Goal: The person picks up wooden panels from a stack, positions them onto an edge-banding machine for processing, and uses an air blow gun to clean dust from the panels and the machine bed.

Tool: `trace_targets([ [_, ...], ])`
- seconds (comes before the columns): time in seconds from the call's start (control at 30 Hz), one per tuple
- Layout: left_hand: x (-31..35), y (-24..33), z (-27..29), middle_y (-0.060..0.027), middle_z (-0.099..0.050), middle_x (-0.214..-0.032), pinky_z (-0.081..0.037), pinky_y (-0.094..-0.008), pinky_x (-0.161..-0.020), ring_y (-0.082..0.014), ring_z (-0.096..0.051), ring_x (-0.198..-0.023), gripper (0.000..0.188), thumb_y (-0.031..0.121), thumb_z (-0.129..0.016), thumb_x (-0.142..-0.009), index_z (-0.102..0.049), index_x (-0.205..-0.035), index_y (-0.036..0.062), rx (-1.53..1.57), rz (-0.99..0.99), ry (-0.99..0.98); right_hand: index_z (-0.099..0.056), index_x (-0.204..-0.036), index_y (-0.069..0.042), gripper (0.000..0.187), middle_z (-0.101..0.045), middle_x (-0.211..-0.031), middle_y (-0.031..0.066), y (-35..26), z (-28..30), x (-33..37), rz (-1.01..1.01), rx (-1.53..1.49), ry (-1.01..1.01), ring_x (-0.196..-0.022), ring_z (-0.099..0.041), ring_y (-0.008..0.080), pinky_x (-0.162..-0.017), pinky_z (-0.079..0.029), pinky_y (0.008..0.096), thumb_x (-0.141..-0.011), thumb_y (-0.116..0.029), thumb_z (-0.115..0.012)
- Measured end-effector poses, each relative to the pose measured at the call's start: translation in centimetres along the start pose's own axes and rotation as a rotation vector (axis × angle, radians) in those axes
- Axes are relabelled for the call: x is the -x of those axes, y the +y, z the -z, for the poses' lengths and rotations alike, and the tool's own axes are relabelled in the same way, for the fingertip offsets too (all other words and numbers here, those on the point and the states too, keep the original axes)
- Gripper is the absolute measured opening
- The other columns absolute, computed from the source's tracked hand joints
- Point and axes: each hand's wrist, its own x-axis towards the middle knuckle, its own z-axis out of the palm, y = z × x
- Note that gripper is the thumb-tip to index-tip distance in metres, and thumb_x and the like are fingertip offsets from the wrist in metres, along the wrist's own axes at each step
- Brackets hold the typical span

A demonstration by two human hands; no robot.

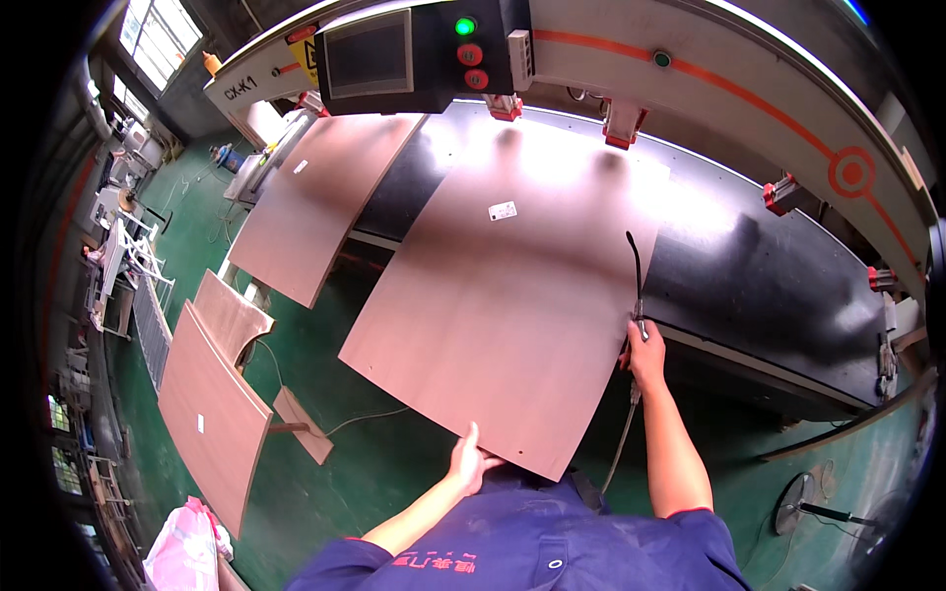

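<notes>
A large brown wood panel (493, 295) with a small white label (503, 211) lies flat, its far part on the black machine table (749, 305) and its near end jutting out toward my body. My left hand (469, 461) grips the panel's near edge, thumb up and fingers mostly hidden beneath. Beside the panel's right edge, my right hand (645, 355) is closed round an air blow gun (639, 286). Its thin, dark nozzle curves up over the panel, and a hose (619, 448) hangs below the hand.
Above the table spans a light machine beam (729, 84) with a control box (424, 54), a lit green button and red clamps. A second labelled panel (315, 207) lies to the left. More boards (212, 414) lean nearer on the green floor, by a pink bag (182, 547). A cable crosses the floor.
</notes>
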Motion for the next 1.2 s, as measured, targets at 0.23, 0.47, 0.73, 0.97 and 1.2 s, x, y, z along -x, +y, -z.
trace_targets([
  [0.23, -1.7, 2.5, -0.5, -0.0200, -0.044, -0.134, -0.042, -0.0543, -0.095, -0.0357, -0.049, -0.119, 0.052, 0.039, -0.032, -0.100, -0.036, -0.131, -0.0024, -0.025, -0.034, -0.019, -0.056, -0.100, 0.000, 0.024, -0.049, -0.056, 0.0006, 1.4, -0.8, 2.5, -0.018, -0.119, -0.072, -0.041, -0.049, 0.0092, -0.037, -0.039, 0.0257, -0.091, -0.022, -0.058],
  [0.47, -4.8, 6.3, -2.6, -0.0197, -0.044, -0.135, -0.038, -0.0513, -0.100, -0.0350, -0.046, -0.123, 0.051, 0.036, -0.032, -0.100, -0.033, -0.135, -0.0019, 0.020, 0.041, -0.094, -0.051, -0.127, -0.001, 0.044, -0.050, -0.060, 0.0005, 0.4, -1.9, -1.2, -0.027, -0.154, -0.085, -0.043, -0.048, 0.0092, -0.039, -0.040, 0.0267, -0.090, -0.023, -0.059],
  [0.73, -5.3, 6.3, -6.1, -0.0162, -0.040, -0.139, -0.028, -0.0483, -0.108, -0.0325, -0.039, -0.129, 0.054, 0.035, -0.034, -0.097, -0.031, -0.138, 0.0007, 0.099, 0.096, -0.200, -0.055, -0.087, -0.004, 0.021, -0.047, -0.058, -0.0016, 1.3, -0.4, -5.4, 0.052, -0.039, -0.025, -0.047, -0.049, 0.0079, -0.041, -0.038, 0.0263, -0.089, -0.024, -0.060],
  [0.97, -5.5, 6.8, -6.3, -0.0165, -0.040, -0.139, -0.029, -0.0485, -0.107, -0.0323, -0.040, -0.128, 0.053, 0.034, -0.036, -0.096, -0.031, -0.138, 0.0013, 0.157, 0.118, -0.292, -0.054, -0.084, -0.006, 0.022, -0.053, -0.060, 0.0010, -1.3, 0.4, -4.7, -0.061, -0.175, 0.017, -0.044, -0.052, 0.0103, -0.036, -0.037, 0.0241, -0.091, -0.026, -0.058],
  [1.2, -5.2, 6.6, -6.7, -0.0173, -0.043, -0.137, -0.029, -0.0491, -0.107, -0.0321, -0.041, -0.128, 0.053, 0.032, -0.038, -0.095, -0.032, -0.137, 0.0008, 0.181, 0.104, -0.298, -0.054, -0.110, -0.008, 0.027, -0.063, -0.075, 0.0077, 0.5, 4.2, -1.8, -0.363, -0.879, -0.181, -0.066, -0.063, 0.0196, -0.055, -0.049, 0.0289, -0.091, -0.028, -0.056],
])
